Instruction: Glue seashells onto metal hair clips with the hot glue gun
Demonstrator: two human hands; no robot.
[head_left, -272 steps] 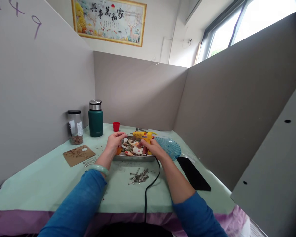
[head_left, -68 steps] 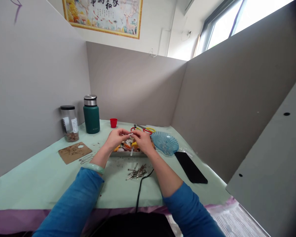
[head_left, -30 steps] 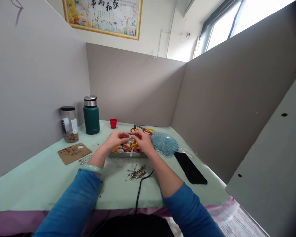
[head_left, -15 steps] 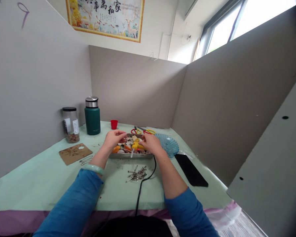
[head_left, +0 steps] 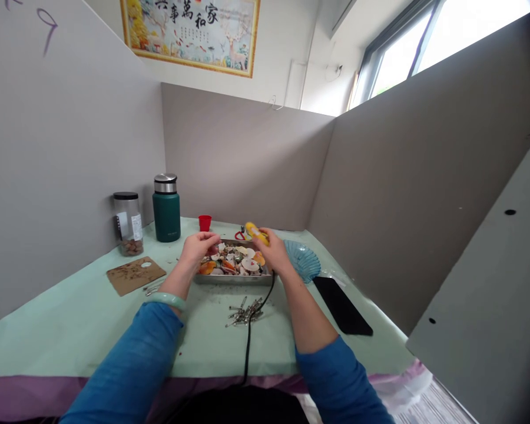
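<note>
My right hand (head_left: 274, 252) is wrapped round a yellow glue gun (head_left: 257, 234), lifted over the right side of a metal tray. Its black cord (head_left: 249, 344) runs down from the hand and off the table's front edge. The metal tray (head_left: 234, 281) is filled with seashells (head_left: 241, 259) in white, orange and brown. Over the tray's left end, my left hand (head_left: 200, 248) pinches with thumb and fingertips; whatever is between them is too small to make out. In front of the tray lies a heap of small metal clips or pins (head_left: 242, 313).
A blue shell-shaped dish (head_left: 302, 261) and a black phone-like slab (head_left: 343, 306) lie at the right. Red-handled pliers or scissors (head_left: 239, 235) and a red cup (head_left: 205, 223) are behind. A green flask (head_left: 166, 209), a jar (head_left: 129, 227) and brown cardboard (head_left: 135, 275) stand or lie left.
The hands, together over the tray earlier, have parted. My right hand has picked up the glue gun from the tray and raised it; the cord now crosses the metal heap.
</note>
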